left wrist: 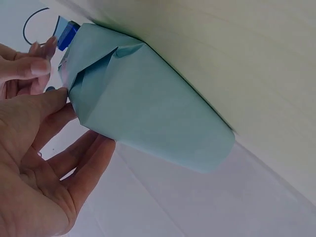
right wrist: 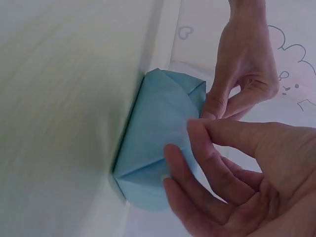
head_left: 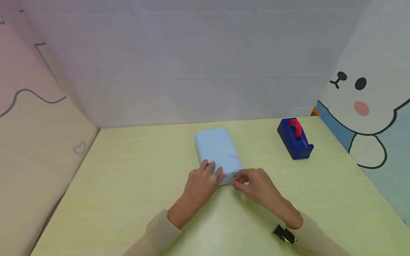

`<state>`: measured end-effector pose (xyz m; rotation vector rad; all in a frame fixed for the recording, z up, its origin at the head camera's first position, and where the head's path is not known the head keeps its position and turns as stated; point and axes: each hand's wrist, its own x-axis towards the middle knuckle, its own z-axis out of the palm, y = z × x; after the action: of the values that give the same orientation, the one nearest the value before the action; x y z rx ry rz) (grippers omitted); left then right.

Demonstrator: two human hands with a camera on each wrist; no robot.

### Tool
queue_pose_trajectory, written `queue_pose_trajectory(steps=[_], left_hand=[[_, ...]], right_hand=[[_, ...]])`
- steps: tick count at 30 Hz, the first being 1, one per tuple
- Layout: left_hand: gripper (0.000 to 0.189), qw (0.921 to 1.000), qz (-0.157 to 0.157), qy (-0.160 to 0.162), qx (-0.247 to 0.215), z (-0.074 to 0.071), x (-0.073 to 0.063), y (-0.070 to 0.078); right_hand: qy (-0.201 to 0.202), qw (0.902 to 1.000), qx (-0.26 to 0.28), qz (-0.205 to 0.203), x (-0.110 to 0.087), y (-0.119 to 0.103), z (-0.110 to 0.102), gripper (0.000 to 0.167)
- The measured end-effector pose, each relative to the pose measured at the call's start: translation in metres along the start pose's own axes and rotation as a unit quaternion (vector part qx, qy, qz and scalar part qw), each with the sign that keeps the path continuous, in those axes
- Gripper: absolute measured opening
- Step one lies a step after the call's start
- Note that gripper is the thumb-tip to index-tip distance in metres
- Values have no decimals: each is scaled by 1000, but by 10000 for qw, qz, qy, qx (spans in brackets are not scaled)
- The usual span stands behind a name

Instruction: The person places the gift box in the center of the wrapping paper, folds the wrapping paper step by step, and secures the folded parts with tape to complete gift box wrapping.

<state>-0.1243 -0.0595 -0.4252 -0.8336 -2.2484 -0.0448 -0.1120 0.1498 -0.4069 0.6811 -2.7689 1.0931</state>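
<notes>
- Nearest, two pale sleeves (head_left: 163,231) reach in from the bottom of the head view, a bare hand at the end of each.
- The left hand (head_left: 203,181) grips the near end of a wrapped parcel, fingers on its top, thumb bent over the edge.
- Just beside it, the right hand (head_left: 256,185) is at the near right corner, fingers bent, thumb and forefinger tips close together; the view is poor there, and I cannot tell whether that grip is clamped on anything.
- Between and beyond the hands, the light blue parcel (head_left: 216,149) lies flat on the pale yellow-green tabletop (head_left: 128,177), a little right of centre. The left wrist view shows a loose fold (left wrist: 106,59) in its paper.
- It looks light and fairly firm inside, its smooth paper skin easy to crease or tear. Its long sides seem the best hold, with gentle flat pressure at the folded end.
- Farther back, to the right, stands a blue tape dispenser (head_left: 293,140) with a red roll core (head_left: 295,127).
- Farthest, a plain grey wall covering (head_left: 205,64) closes the scene.
</notes>
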Motion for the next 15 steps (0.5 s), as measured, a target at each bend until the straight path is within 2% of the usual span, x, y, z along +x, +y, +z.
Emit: queue_pose_trajectory(steps=[2,4,7,15], left_hand=[[18,10000,28,-25,-73,0,0,-1],[17,9999,63,-49,-124,1,0,-2],[16,9998,83,-79,-185,2,-1,-2],[13,9995,127,-76,-271,3,-2,-4]], right_hand=[[243,9980,-274,-507,2,1,0,12],[470,9916,-530,-1080,6,4,2,21],[586,9816,-712,-1671,10,10,7,29],[1023,9672,-918,-2135,18,16,15,29]])
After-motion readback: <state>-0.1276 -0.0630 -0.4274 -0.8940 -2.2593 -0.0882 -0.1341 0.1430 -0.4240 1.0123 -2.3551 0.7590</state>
